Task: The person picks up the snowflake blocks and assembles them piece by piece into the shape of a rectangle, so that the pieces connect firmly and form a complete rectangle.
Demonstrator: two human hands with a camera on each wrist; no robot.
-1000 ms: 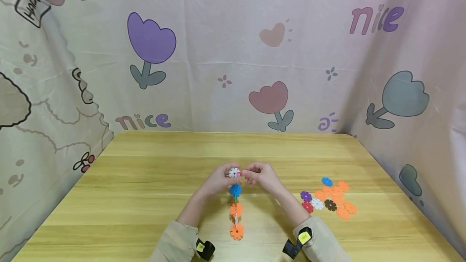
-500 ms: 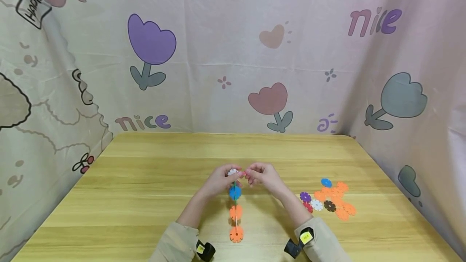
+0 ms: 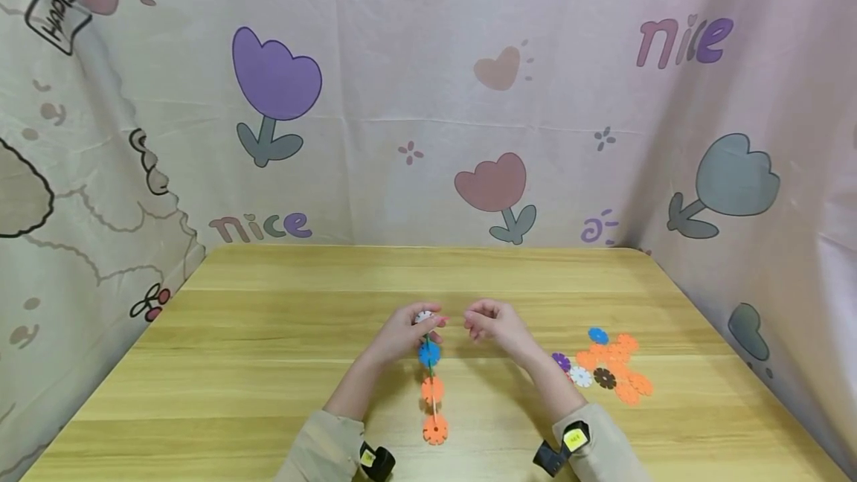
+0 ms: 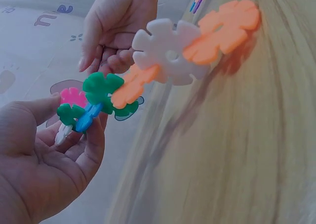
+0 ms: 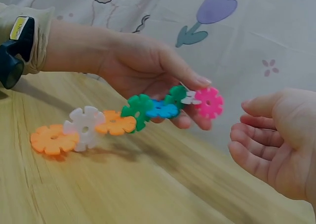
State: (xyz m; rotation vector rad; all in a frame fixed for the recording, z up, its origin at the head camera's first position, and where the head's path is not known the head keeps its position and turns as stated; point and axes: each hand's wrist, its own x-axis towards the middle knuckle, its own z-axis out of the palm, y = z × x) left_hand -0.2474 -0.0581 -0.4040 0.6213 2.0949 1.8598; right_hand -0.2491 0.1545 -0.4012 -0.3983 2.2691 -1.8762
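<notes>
Beige sleeves (image 3: 321, 443) end in wrinkled cuffs (image 5: 43, 43); over each sits a black strap (image 5: 28, 42) with a rounded black camera (image 5: 10, 68) and a yellow label (image 3: 575, 439) bearing dark print. The hands (image 3: 400, 329) are bare.

My right forearm (image 3: 547, 376) nearly hid a red disc (image 3: 570, 376), left fingers (image 3: 425, 327) partly covered a white disc (image 3: 423, 315), sleeves (image 3: 323, 443) ran off-frame

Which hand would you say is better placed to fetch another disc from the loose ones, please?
Probably the right hand: it holds nothing and is nearer the loose discs, while the left hand holds the chain.
</notes>
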